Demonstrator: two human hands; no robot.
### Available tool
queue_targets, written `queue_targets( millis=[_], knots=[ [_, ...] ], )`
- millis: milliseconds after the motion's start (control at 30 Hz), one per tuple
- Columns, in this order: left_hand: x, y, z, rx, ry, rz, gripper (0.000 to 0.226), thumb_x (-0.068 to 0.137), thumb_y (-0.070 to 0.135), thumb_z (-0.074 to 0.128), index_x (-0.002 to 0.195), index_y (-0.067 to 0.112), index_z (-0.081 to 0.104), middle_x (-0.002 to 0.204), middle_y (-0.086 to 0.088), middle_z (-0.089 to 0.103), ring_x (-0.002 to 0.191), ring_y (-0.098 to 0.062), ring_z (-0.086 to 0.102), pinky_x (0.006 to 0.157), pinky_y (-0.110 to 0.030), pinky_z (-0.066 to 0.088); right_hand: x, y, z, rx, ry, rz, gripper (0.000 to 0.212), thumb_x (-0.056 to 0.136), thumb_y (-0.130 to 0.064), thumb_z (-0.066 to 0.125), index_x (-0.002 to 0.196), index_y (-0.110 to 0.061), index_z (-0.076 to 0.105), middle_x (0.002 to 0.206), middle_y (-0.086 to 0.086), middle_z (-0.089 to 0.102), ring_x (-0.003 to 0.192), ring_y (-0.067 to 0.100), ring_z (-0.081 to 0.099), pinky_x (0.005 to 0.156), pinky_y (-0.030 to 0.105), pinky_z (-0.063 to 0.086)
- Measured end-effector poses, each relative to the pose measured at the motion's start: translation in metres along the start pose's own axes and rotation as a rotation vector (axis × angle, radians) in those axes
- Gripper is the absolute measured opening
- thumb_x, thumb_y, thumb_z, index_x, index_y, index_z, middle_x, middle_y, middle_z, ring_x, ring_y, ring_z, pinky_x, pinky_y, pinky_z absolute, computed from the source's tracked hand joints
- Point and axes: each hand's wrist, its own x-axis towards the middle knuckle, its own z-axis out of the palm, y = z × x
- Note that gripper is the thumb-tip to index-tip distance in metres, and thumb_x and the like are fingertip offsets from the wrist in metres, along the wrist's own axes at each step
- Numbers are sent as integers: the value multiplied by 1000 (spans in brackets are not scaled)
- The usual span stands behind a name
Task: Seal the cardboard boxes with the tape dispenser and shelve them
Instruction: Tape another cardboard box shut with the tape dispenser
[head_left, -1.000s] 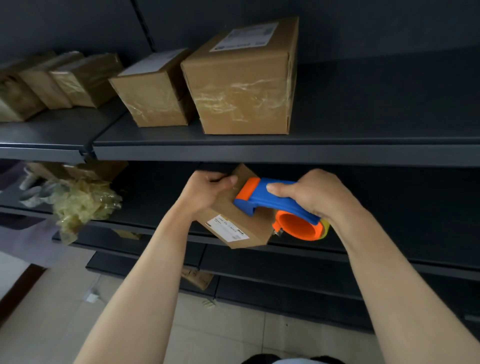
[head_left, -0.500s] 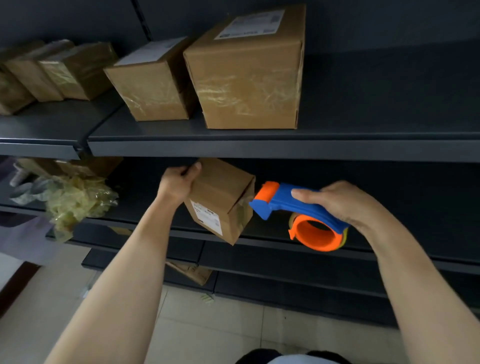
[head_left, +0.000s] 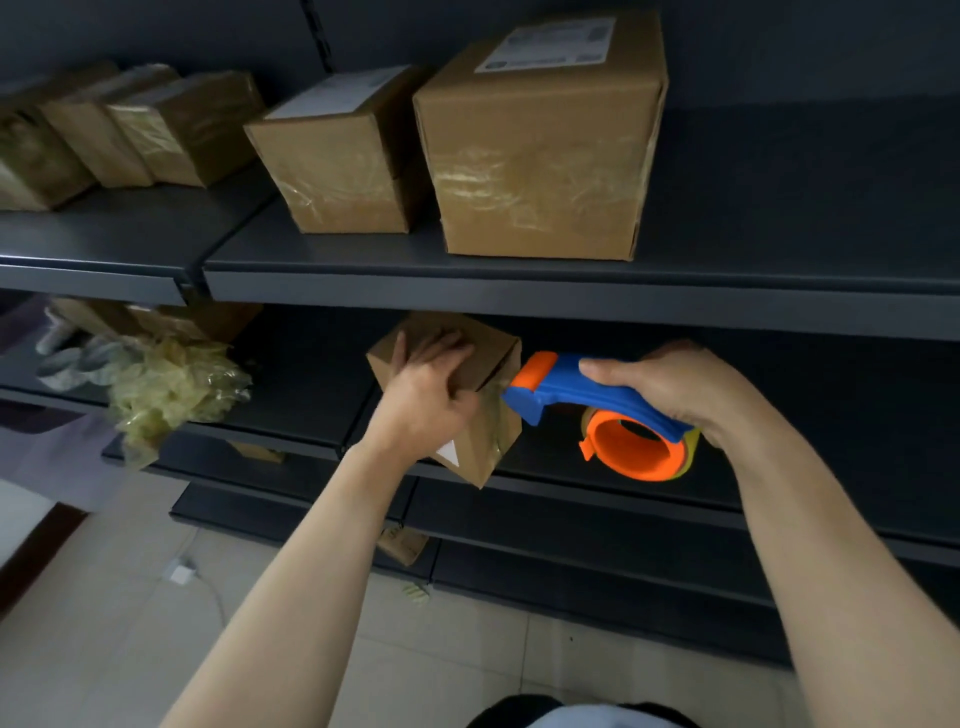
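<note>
Left-hand grip (head_left: 423, 395) on tilted, taped box (head_left: 491, 439)

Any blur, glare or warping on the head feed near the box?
Head view: dim; crumpled yellowish plastic wrap at left smeared; soft tape sheen on the large brown cardboard box; wide-angle bowing of the dark grey shelf edge; small brown cardboard box and blue-orange tape dispenser fairly sharp.
</note>
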Motion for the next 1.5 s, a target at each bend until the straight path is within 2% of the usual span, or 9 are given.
queue_targets(
  millis=[67, 167, 267, 400, 600, 833, 1067, 1300, 1500],
  knots=[
    [1, 3, 5, 178, -72, 33, 69, 81, 38, 63, 140, 10, 42, 147, -6, 39, 142, -20, 20, 117, -42, -8, 0, 0, 0, 13, 7, 3, 56, 67, -69, 69, 76, -13, 65, 72, 6, 65, 66, 20, 63, 53, 28, 40],
    [3, 12, 15, 307, -52, -43, 85, 72, 61, 65, 134, 9, 41, 138, -8, 45, 136, -24, 30, 117, -48, 4, -1, -2, -2, 35, 8, 6, 58, 66, -70, 68, 75, -13, 65, 70, 6, 64, 65, 20, 62, 53, 29, 39],
    [6, 21, 26, 309, 91, -123, 63, 76, 47, 63, 121, 7, 46, 122, -12, 51, 123, -31, 41, 114, -50, 14, -5, -3, -3, 32, 10, -8, 58, 67, -71, 66, 71, -12, 66, 65, 5, 64, 63, 20, 61, 52, 29, 37],
    [7, 21, 32, 149, 224, -168, 41, 76, 25, 61, 111, 4, 53, 110, -14, 55, 112, -36, 47, 113, -46, 16, -7, -1, -2, 56, 25, -16, 59, 68, -70, 66, 69, -11, 67, 64, 6, 66, 62, 21, 62, 53, 28, 38],
    [8, 20, 32, 48, 252, -151, 42, 71, 30, 55, 109, 14, 65, 114, -9, 59, 115, -34, 45, 112, -49, 14, -11, 0, -2, 146, 22, -12, 55, 69, -67, 68, 67, -12, 67, 57, 2, 64, 60, 19, 62, 53, 28, 39],
    [9, 19, 39, -10, 302, -156, 34, 72, 10, 66, 105, 14, 69, 113, -6, 63, 111, -33, 50, 104, -38, 20, -17, -13, -2, 81, 30, -62, 59, 70, -71, 64, 58, -14, 62, 49, 0, 59, 51, 18, 58, 51, 28, 36],
    [8, 17, 40, -24, 344, -103, 33, 74, 6, 65, 105, 12, 71, 115, -10, 66, 118, -36, 50, 107, -44, 21, -22, -9, -9, 46, 29, -88, 57, 71, -69, 64, 59, -13, 64, 53, 2, 62, 51, 19, 59, 53, 28, 39],
    [15, 15, 40, -193, 324, -223, 31, 84, 14, 63, 113, 23, 69, 130, 3, 58, 133, -21, 35, 109, -25, 7, -22, 11, -14, 118, 24, -51, 58, 70, -67, 66, 67, -10, 69, 61, 7, 69, 63, 25, 65, 61, 31, 45],
    [18, 13, 40, -130, 229, -194, 36, 89, 25, 63, 125, 24, 60, 142, 1, 47, 140, -18, 24, 110, -23, 1, -8, 31, 3, 156, -9, 34, 54, 71, -63, 69, 78, -9, 71, 70, 8, 70, 66, 23, 66, 58, 28, 43]
  ],
)
